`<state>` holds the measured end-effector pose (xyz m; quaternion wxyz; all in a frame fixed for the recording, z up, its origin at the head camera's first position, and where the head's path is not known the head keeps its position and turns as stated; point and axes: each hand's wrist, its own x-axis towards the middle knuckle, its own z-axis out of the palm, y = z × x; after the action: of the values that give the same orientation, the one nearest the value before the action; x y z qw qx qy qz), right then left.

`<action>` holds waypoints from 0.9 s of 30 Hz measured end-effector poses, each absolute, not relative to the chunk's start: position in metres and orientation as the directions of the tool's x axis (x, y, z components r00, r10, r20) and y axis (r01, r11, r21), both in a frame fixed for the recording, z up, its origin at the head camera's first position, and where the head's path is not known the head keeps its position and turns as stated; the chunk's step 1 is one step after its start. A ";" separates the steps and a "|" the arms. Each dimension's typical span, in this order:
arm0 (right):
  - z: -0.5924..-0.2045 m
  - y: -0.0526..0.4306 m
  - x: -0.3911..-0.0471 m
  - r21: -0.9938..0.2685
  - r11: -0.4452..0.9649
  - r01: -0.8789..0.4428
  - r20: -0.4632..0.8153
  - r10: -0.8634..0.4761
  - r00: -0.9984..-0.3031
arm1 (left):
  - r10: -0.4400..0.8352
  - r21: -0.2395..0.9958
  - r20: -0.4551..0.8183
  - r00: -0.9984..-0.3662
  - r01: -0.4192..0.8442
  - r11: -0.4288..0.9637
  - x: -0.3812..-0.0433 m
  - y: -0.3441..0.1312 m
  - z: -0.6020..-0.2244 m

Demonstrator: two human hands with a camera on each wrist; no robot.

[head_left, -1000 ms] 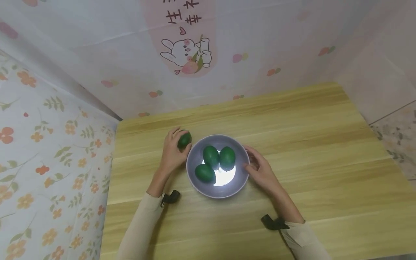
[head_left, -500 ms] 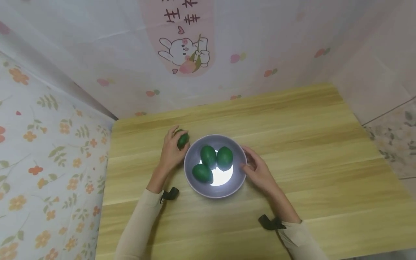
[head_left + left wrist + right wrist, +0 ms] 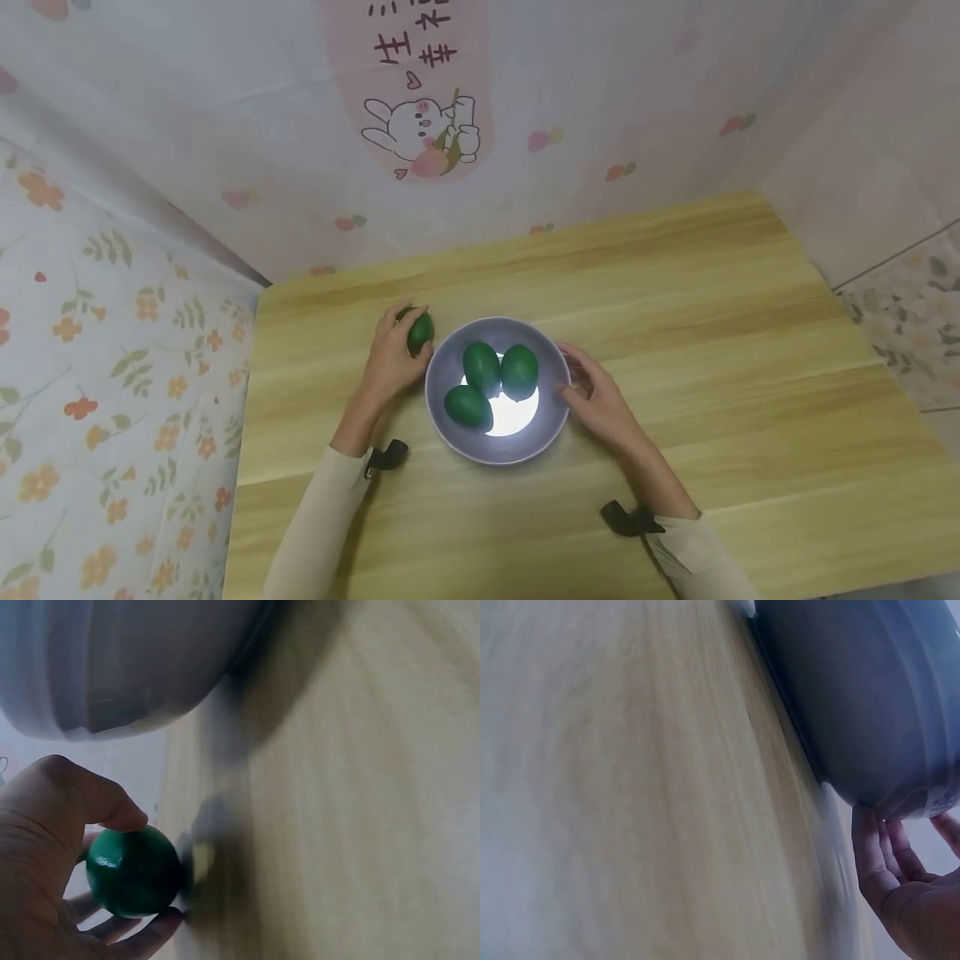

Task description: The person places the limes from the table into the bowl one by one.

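Left of the bowl point(image 3: 551, 425), a green egg-shaped object point(image 3: 422, 333) is held in the curled left hand point(image 3: 390, 354); the bowl's right rim, pinched by the right hand point(image 3: 606, 408), is best steadied lightly, without tilting.

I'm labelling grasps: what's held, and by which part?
The left grip holds a green egg-shaped object around its sides; the right grip holds the bowl by its rim.

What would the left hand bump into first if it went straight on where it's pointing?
The left hand, with its green thing, would probably meet the back cloth first, beyond the table. The bowl sits to its right. Depth is hard to judge.
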<state>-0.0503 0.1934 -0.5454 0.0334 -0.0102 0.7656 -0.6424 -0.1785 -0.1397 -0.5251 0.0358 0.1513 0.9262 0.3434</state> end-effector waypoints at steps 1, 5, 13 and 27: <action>-0.546 0.194 -0.050 -0.984 0.177 0.027 -0.039 -0.060 -0.997 | 0.307 0.641 0.032 -0.951 0.255 0.724 -0.178 -0.140 -0.525; -0.547 0.195 -0.050 -0.979 0.201 0.021 -0.033 -0.053 -0.998 | 0.317 0.645 0.018 -0.948 0.254 0.721 -0.180 -0.141 -0.524; -0.547 0.193 -0.048 -0.982 0.187 0.027 -0.038 -0.057 -0.998 | 0.305 0.660 -0.015 -0.952 0.220 0.719 -0.180 -0.146 -0.525; -0.547 0.192 -0.047 -0.976 0.214 0.042 -0.052 -0.044 -0.998 | 0.278 0.702 0.024 -0.960 0.214 0.679 -0.172 -0.151 -0.527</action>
<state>-0.0466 0.1918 -0.5466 0.0340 -0.0006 0.7785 -0.6268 -0.1717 -0.1509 -0.5266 0.0420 0.1344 0.9154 0.3771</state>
